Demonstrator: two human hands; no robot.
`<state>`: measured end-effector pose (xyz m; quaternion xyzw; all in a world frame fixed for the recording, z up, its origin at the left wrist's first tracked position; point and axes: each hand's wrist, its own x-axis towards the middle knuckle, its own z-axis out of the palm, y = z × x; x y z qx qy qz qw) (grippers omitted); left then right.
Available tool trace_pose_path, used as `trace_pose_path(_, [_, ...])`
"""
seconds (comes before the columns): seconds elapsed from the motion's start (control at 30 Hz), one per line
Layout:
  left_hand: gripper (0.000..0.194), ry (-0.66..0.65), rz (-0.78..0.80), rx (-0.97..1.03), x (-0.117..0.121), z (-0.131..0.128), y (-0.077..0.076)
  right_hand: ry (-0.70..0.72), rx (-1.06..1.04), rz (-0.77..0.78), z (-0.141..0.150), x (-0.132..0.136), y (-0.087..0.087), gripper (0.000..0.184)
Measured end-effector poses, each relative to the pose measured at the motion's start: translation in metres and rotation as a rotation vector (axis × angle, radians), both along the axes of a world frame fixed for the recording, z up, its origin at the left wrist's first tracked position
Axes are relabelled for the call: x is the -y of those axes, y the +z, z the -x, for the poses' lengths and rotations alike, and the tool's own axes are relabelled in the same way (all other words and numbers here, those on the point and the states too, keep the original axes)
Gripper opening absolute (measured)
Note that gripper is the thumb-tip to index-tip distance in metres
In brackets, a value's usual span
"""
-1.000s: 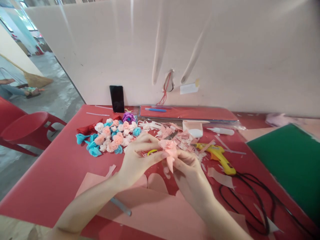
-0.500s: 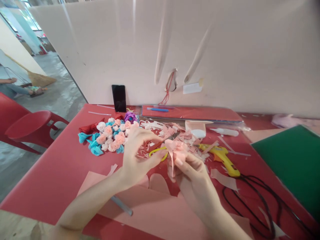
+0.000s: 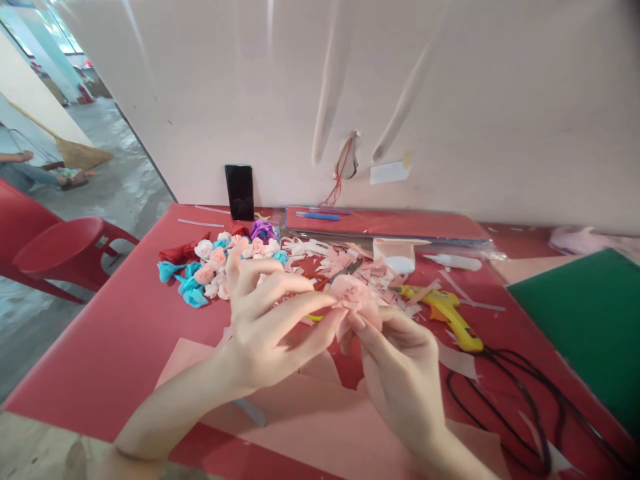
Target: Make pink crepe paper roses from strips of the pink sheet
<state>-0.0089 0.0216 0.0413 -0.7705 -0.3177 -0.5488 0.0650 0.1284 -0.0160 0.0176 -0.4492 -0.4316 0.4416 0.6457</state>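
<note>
Above the red table [image 3: 115, 340] both hands meet on a small pink paper flower [image 3: 359, 299]. My right hand [image 3: 400, 373] pinches it from below, fingers closed round its base. My left hand [image 3: 265, 323] touches its left side with thumb and fingertips, the other fingers spread upward. Behind the left hand lies a heap of finished paper flowers [image 3: 215, 270] in pink, white and blue, with a purple one [image 3: 263, 231] at the back. Pink paper scraps [image 3: 350, 263] litter the table just past the hands.
A yellow glue gun [image 3: 447, 313] lies to the right, its black cord [image 3: 505, 400] looping toward the near edge. A black phone [image 3: 240, 192] leans on the wall. A green sheet [image 3: 585, 320] lies far right, a pink sheet [image 3: 310, 427] under my wrists, a red chair [image 3: 55, 247] left.
Both hands have risen nearer the camera with the flower. My left hand's fingers have spread and turned palm-up against the flower.
</note>
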Motion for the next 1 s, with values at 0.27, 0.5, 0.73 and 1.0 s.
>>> trace_pose_path(0.27, [0.007, 0.022, -0.007, 0.005, -0.003, -0.003, 0.001, -0.017, 0.062, -0.059, 0.000, 0.002, -0.004, 0.019])
trace_pose_path(0.5, [0.009, 0.024, -0.004, -0.016, -0.002, 0.001, -0.001, -0.057, 0.132, -0.095, 0.000, 0.003, -0.007, 0.016])
trace_pose_path(0.73, [0.013, 0.018, -0.002, -0.003, -0.004, 0.000, -0.002, -0.044, 0.155, -0.115, 0.002, 0.002, -0.011, 0.017])
trace_pose_path(1.0, [0.012, -0.195, 0.263, 0.150, -0.005, 0.005, 0.000, 0.065, -0.199, 0.185, 0.001, 0.002, 0.003, 0.027])
